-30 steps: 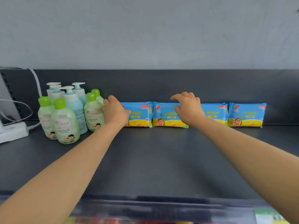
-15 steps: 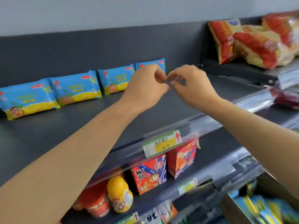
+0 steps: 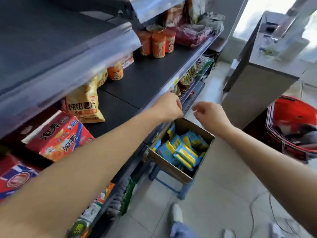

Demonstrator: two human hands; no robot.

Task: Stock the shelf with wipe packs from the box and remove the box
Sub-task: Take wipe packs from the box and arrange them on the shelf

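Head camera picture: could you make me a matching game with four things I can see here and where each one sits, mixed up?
Things
1. cardboard box
2. red basket
3. yellow chip bag
4. orange tubs

Places
A. far right, beside the grey counter
B. on the shelf, next to purple bags
C. on a blue stool
D. on the shelf, beside red cartons

Pairs: 1-C, 2-A, 3-D, 4-B

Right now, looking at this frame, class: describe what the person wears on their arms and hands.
Both are uncovered: the left forearm and right forearm show no sleeve, and the left hand and right hand show no glove, watch, bracelet or ring, though the frame is blurred.
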